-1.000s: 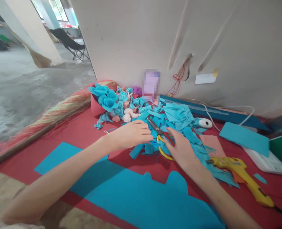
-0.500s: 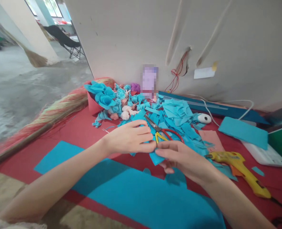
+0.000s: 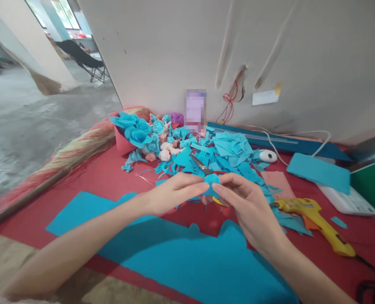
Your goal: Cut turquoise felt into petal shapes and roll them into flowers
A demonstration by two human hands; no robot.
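Note:
Between the fingertips of both hands is a small blue paper piece (image 3: 212, 180) with a rounded top edge. My left hand (image 3: 177, 192) pinches it from the left, thumb in front. From the other side my right hand (image 3: 238, 192) grips it, thumb against its face. Just behind the hands lie scissors (image 3: 200, 164), blades pointing up and left, their handles mostly hidden by my fingers. Below my forearms a large blue paper sheet (image 3: 187, 257) with a cut, wavy upper edge stretches across the red table (image 3: 124, 177).
Blue paper scraps (image 3: 235, 147) heap up beyond the hands. Left of them stand blue paper flowers in a red cone (image 3: 124, 141). A yellow glue gun (image 3: 317, 223) lies at right, near a blue pad (image 3: 320, 171). A straw broom (image 3: 63, 156) lies along the left edge.
My hands have come together and turned, bringing the blue piece up with its rounded edge on top. Its position now covers part of the scissors' handles.

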